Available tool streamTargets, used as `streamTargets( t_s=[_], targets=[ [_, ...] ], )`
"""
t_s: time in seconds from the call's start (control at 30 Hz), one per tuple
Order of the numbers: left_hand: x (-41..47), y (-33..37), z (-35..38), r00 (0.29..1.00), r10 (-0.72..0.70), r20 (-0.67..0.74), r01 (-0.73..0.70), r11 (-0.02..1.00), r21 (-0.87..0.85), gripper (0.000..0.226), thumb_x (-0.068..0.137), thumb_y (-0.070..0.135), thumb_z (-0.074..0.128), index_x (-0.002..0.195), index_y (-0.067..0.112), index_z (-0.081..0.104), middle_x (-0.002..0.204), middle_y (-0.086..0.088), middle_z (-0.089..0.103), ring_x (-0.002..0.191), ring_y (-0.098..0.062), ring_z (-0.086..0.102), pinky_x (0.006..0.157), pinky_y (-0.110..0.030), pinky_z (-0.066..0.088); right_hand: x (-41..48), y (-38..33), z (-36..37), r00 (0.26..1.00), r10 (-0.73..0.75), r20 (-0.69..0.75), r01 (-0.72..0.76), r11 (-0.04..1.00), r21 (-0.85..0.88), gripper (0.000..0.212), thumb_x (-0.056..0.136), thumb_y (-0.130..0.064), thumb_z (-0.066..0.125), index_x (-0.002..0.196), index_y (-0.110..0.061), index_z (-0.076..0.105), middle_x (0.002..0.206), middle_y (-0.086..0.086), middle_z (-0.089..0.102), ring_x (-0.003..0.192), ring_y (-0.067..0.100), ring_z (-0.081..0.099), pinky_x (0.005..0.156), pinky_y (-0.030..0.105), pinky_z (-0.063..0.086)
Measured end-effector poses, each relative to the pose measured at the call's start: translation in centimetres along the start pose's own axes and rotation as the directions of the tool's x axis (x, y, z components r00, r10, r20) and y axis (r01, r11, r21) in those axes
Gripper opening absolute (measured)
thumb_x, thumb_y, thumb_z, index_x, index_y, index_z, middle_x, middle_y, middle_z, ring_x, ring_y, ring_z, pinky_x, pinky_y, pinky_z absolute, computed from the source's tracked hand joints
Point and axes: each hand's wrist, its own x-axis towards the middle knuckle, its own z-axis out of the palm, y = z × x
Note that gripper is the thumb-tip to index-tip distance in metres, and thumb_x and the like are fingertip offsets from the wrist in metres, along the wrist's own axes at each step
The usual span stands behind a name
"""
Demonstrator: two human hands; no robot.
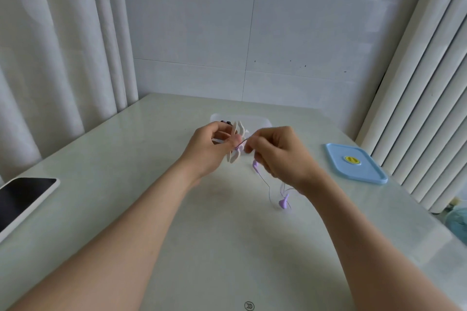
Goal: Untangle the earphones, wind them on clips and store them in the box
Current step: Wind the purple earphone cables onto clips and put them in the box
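Purple earphones (283, 202) run from the white clip (233, 156) to the right hand (280, 154), whose curled fingers pinch the thin cable just beside the clip. Two earbuds trail below that hand. The left hand (209, 151) grips the clip, fingers wrapped round it. A clear box (262, 121) sits just beyond both hands. A blue lid (356, 163) lies well off to the right hand's outer side.
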Motion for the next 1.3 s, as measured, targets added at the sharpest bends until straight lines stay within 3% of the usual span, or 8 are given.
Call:
streamTargets(
  t_s=[0.13, 0.23, 0.4, 0.63, 0.83, 0.97, 1.17, 1.3],
  targets=[
    [-0.4, 0.6, 0.1, 0.988, 0.008, 0.154, -0.006, 1.0, -0.012, 0.018, 0.1, 0.032, 0.069, 0.114, 0.021, 0.074, 0.095, 0.007, 0.077, 0.08, -0.004, 0.068, 0.067, -0.009, 0.044, 0.6, 0.6, -0.7, 0.96, -0.042, -0.277, 0.053, 0.998, 0.03, 0.038, 0.101, -0.022, 0.058, 0.08, 0.009, 0.057, 0.061, 0.004, 0.029, 0.057, 0.017, 0.025, 0.051, 0.029, 0.023],
    [-1.1, 1.3, 0.6, 0.96, 0.03, 0.278, -0.027, 1.0, -0.017, 0.026, 0.103, 0.033, 0.065, 0.119, 0.015, 0.075, 0.1, 0.0, 0.075, 0.081, -0.006, 0.064, 0.063, -0.006, 0.04, 1.0, 1.3, -0.9, 0.92, -0.105, -0.377, 0.076, 0.993, -0.091, 0.044, 0.102, -0.027, 0.061, 0.071, 0.001, 0.049, 0.057, -0.005, 0.029, 0.056, 0.013, 0.024, 0.052, 0.029, 0.024],
    [-1.6, 1.5, 0.4, 0.916, 0.019, 0.4, 0.002, 0.999, -0.051, 0.039, 0.094, 0.051, 0.062, 0.106, 0.017, 0.078, 0.092, -0.003, 0.074, 0.079, -0.014, 0.061, 0.073, -0.037, 0.034, 1.3, 2.3, -1.1, 0.9, -0.103, -0.423, 0.031, 0.984, -0.173, 0.035, 0.102, -0.035, 0.065, 0.072, -0.017, 0.06, 0.045, -0.012, 0.039, 0.049, 0.011, 0.032, 0.048, 0.019, 0.029],
    [-1.3, 1.1, 0.3, 0.907, 0.036, 0.419, 0.049, 0.981, -0.19, 0.037, 0.097, 0.034, 0.063, 0.107, 0.002, 0.077, 0.096, -0.013, 0.074, 0.084, -0.029, 0.063, 0.082, -0.037, 0.055, 1.5, 2.8, -1.2, 0.911, 0.031, -0.41, -0.118, 0.975, -0.189, 0.048, 0.099, -0.053, 0.064, 0.064, -0.024, 0.049, 0.042, -0.017, 0.043, 0.045, 0.008, 0.041, 0.05, 0.024, 0.027],
    [-1.1, 1.2, 0.2, 0.903, 0.027, 0.43, 0.072, 0.975, -0.212, 0.034, 0.093, 0.035, 0.066, 0.107, 0.006, 0.079, 0.105, -0.021, 0.075, 0.095, -0.033, 0.064, 0.097, -0.048, 0.052, 1.7, 3.4, -1.4, 0.891, 0.038, -0.453, -0.163, 0.956, -0.242, 0.046, 0.095, -0.063, 0.063, 0.075, -0.022, 0.064, 0.051, -0.007, 0.05, 0.046, 0.011, 0.044, 0.052, 0.029, 0.036],
    [-0.9, 1.5, 0.2, 0.919, 0.036, 0.393, 0.066, 0.968, -0.243, 0.042, 0.092, 0.03, 0.07, 0.12, -0.001, 0.073, 0.121, -0.029, 0.071, 0.104, -0.032, 0.067, 0.106, -0.053, 0.05, 1.6, 3.7, -1.3, 0.922, 0.05, -0.384, -0.175, 0.939, -0.297, 0.044, 0.096, -0.059, 0.064, 0.071, -0.023, 0.062, 0.041, -0.011, 0.046, 0.04, 0.009, 0.042, 0.046, 0.021, 0.03],
    [0.2, 0.9, 0.4, 0.999, 0.022, 0.028, -0.012, 0.946, -0.325, 0.023, 0.099, 0.026, 0.068, 0.106, 0.005, 0.075, 0.094, -0.008, 0.078, 0.079, -0.014, 0.071, 0.073, -0.028, 0.052, 0.9, 3.0, -0.6, 0.987, 0.127, -0.103, -0.155, 0.922, -0.354, 0.045, 0.108, -0.037, 0.05, 0.072, -0.023, 0.071, 0.038, -0.011, 0.037, 0.038, 0.009, 0.037, 0.047, 0.021, 0.033],
    [0.5, 0.7, 0.2, 0.996, -0.035, -0.08, 0.007, 0.945, -0.327, 0.027, 0.103, 0.027, 0.065, 0.105, 0.003, 0.076, 0.102, -0.012, 0.08, 0.081, -0.014, 0.073, 0.067, -0.023, 0.051, 0.1, 1.5, 0.7, 0.989, 0.094, 0.115, -0.046, 0.931, -0.361, 0.035, 0.106, -0.029, 0.052, 0.081, -0.022, 0.076, 0.042, -0.014, 0.042, 0.042, 0.007, 0.04, 0.048, 0.016, 0.031]
  ],
)
